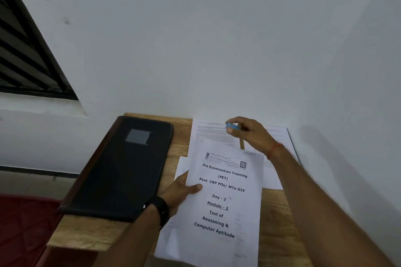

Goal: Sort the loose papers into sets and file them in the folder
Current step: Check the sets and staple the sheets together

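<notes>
**deskwatcher:** So what are the two grips up to?

**paperpile:** Okay, the left grip is pinching the PET sheet by its left edge, thumb on the printed side and fingers tucked underneath. The front reads "Pre Examination Training (PET)", Day - 2, Module - 2. The right grip is further back, fingertips pressed together on a small blue thing. It's way too blurry to say what it is, tbh.

**deskwatcher:** And the rest of the papers?

**paperpile:** The loose sheets are spread flat at the back of the table, right under the right grip, and they run off to the right too. More white paper peeks out from under the PET sheet on its left side. The PET sheet itself hangs out past the near edge of the table.

**deskwatcher:** Where's the folder?

**paperpile:** The folder is black, closed, and lying on the left part of the table just beside the papers, its left side overhanging the table edge. It has a grey label patch near the far end. The left arm crosses its near corner.

**deskwatcher:** Anything else in view?

**paperpile:** There's a black watch on the left wrist and a red thread on the right. A white wall sits behind the table, with a dark slatted window up on the left and some red fabric down low on the left.
</notes>
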